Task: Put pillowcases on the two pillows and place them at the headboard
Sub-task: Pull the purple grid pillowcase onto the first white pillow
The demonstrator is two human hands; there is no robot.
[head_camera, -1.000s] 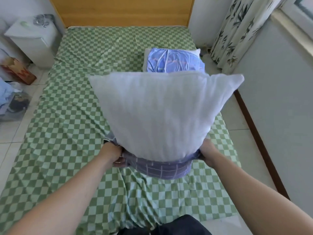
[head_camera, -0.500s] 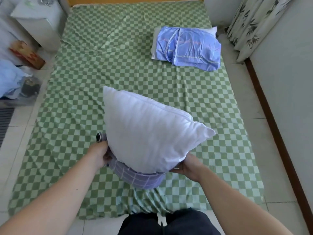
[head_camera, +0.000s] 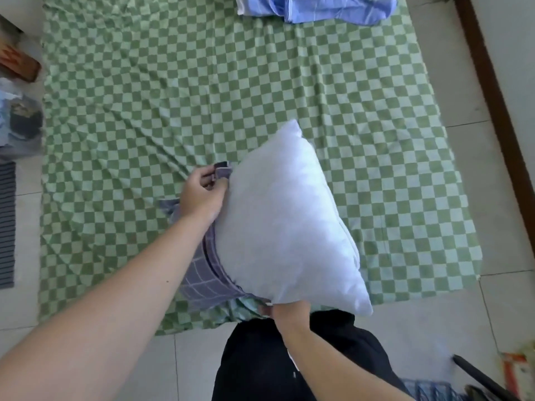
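Note:
A bare white pillow [head_camera: 285, 215] stands tilted over the foot of the bed, its lower end sunk into a grey checked pillowcase [head_camera: 202, 280]. My left hand [head_camera: 202, 195] pinches the pillowcase's rim at the pillow's left side. My right hand [head_camera: 285, 309] grips the pillowcase rim under the pillow's near corner; its fingers are mostly hidden. A second pillow under a blue pillowcase [head_camera: 315, 7] lies on the bed at the top edge of view, partly cut off.
The bed carries a green checked sheet [head_camera: 144, 96]. Tiled floor lies around it, with bags and a box [head_camera: 20, 65] at the left and a wall with a dark skirting board [head_camera: 492, 82] at the right. My dark trousers [head_camera: 289, 357] show below.
The view has tipped down towards the bed's foot. The pillow has swung so one corner points away. My left hand has come up along the pillow's side with the pillowcase rim.

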